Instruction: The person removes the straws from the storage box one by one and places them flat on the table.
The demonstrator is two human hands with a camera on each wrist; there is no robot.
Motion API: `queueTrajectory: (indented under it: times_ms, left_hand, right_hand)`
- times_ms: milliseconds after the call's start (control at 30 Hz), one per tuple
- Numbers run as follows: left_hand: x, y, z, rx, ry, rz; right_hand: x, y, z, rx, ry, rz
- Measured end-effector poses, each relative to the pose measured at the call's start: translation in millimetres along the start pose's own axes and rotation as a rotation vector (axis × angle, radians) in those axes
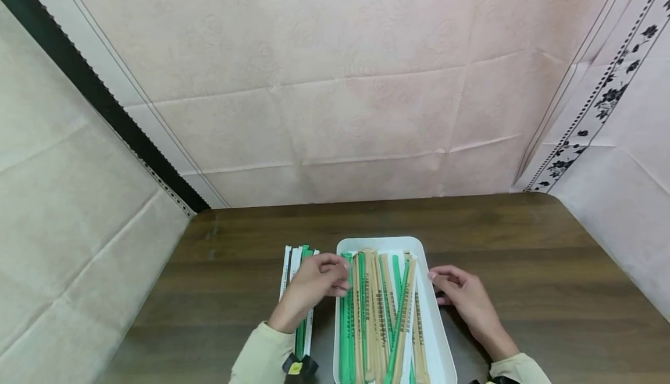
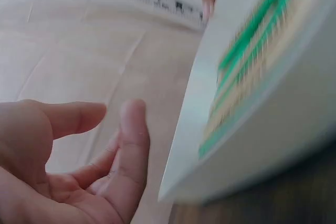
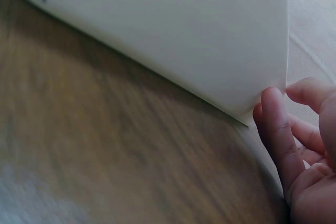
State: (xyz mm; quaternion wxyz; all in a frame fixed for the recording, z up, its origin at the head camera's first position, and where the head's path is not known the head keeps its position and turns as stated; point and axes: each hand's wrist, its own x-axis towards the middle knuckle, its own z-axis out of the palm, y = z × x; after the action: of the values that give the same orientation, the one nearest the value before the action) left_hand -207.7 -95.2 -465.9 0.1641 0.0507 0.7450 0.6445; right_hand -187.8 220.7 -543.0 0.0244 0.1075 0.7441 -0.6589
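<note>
A white rectangular tray (image 1: 442,346) stands on the wooden table, filled with long slim wrapped sticks (image 1: 370,314) in green, tan and white, with print along them. My left hand (image 1: 319,279) hovers at the tray's left rim, thumb and fingers apart with nothing between them. In the left wrist view the left fingers (image 2: 135,129) are clear of the tray wall. At the right rim, my right hand (image 1: 466,298) pinches the tray's edge lightly; the right wrist view has a finger (image 3: 275,108) against the outer wall and the thumb at the rim.
Left of the tray lies a smaller row of green and white sticks (image 1: 295,259), partly hidden under my left hand and wrist. The brown table (image 1: 251,227) ends at pale cloth walls (image 1: 335,110) behind and at both sides.
</note>
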Motion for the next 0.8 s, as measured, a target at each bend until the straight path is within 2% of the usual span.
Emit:
queueTrajectory:
  times_ms: [100, 267, 433, 567, 667, 800]
  left_hand:
    - [5.3, 1.2, 19.6, -0.052, -0.068, -0.053]
    - [12.6, -0.8, 46.4, -0.017, -0.119, -0.108]
    - [16.6, -3.5, 66.0, 0.086, -0.126, -0.124]
    - [16.9, -4.5, 77.1, 0.224, -0.111, -0.139]
    - [17.5, -5.7, 83.5, 0.336, -0.092, -0.131]
    - [18.5, -8.0, 90.8, 0.404, -0.059, -0.087]
  right_hand:
    - [0.2, 0.1, 0.1, -0.007, 0.001, 0.002]
    - [0.8, -0.4, 0.4, -0.012, 0.003, 0.005]
    - [1.9, -2.5, 1.8, -0.011, 0.003, 0.003]
    - [2.5, -3.8, 2.2, -0.021, -0.001, -0.001]
    - [2.3, -3.7, 1.6, -0.022, 0.000, -0.002]
    - [1.4, -2.2, 0.4, -0.007, -0.002, -0.007]
